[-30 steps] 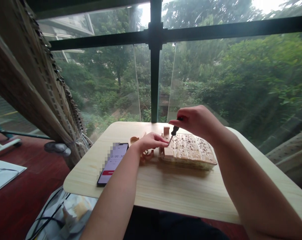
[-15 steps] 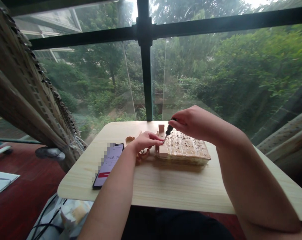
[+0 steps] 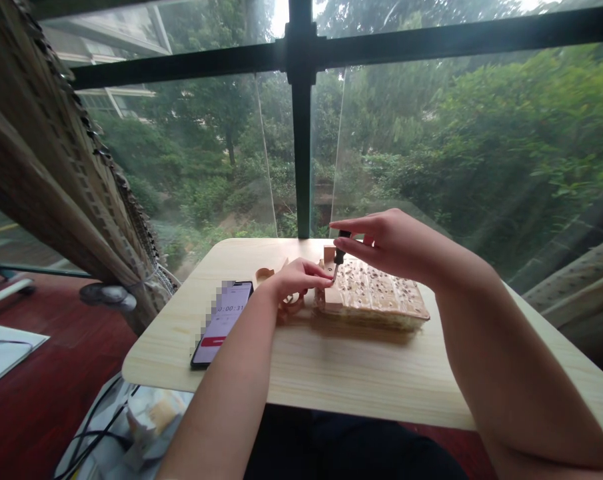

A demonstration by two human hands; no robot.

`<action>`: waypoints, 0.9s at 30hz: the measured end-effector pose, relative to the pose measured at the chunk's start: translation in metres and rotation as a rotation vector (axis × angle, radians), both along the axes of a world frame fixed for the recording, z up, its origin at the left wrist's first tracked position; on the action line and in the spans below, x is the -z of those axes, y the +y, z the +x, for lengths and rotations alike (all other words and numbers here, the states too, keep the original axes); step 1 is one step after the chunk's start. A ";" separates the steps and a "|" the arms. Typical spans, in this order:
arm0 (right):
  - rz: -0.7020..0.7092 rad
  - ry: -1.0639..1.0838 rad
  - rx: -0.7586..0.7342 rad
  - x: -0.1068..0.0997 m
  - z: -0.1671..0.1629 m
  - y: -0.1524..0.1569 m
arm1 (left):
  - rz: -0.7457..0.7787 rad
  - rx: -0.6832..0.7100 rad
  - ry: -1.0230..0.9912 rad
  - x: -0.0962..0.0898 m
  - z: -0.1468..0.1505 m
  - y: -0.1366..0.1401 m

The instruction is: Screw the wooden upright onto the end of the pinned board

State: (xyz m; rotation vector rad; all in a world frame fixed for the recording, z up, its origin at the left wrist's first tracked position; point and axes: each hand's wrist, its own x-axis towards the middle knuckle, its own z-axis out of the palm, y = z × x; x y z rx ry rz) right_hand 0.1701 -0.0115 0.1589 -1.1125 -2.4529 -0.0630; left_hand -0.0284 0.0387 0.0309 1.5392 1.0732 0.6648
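My right hand (image 3: pixel 381 235) holds a small screwdriver (image 3: pixel 340 249) with a black handle between thumb and fingers, its fingers straighter and looser around the handle. The metal shaft points down and slightly left. My left hand (image 3: pixel 301 279) is closed in a pinch close to the screwdriver's tip; what is between the fingertips is too small to make out. Under both hands, light wooden pieces (image 3: pixel 334 298) stand at the left end of a block (image 3: pixel 381 287) with a pitted, shiny top. A curved brown wooden part (image 3: pixel 294 305) lies beside it, partly hidden by my left hand.
A phone (image 3: pixel 220 327) showing a timer lies left on the pale wooden table (image 3: pixel 331 373). The window (image 3: pixel 301 153) rises behind the far edge, and a curtain (image 3: pixel 71 160) hangs at left. A bag with cables (image 3: pixel 126 427) sits below the table's left front edge.
My right fingers have opened out around the screwdriver handle, which now stands more upright. My left hand keeps its pinch. The whole view has shifted slightly.
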 end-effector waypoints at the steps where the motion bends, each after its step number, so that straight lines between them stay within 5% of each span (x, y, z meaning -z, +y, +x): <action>1: -0.022 -0.004 -0.009 -0.001 0.002 0.000 | 0.001 0.003 0.004 0.000 0.000 0.000; 14: -0.003 0.043 0.078 -0.004 0.010 0.003 | -0.003 -0.008 0.006 0.005 -0.001 0.001; 21: -0.134 0.028 0.061 -0.003 0.017 0.009 | -0.006 -0.022 0.021 0.004 -0.001 0.000; 27: -0.148 0.226 -0.009 0.008 0.008 0.023 | -0.027 0.014 -0.001 0.004 -0.001 0.001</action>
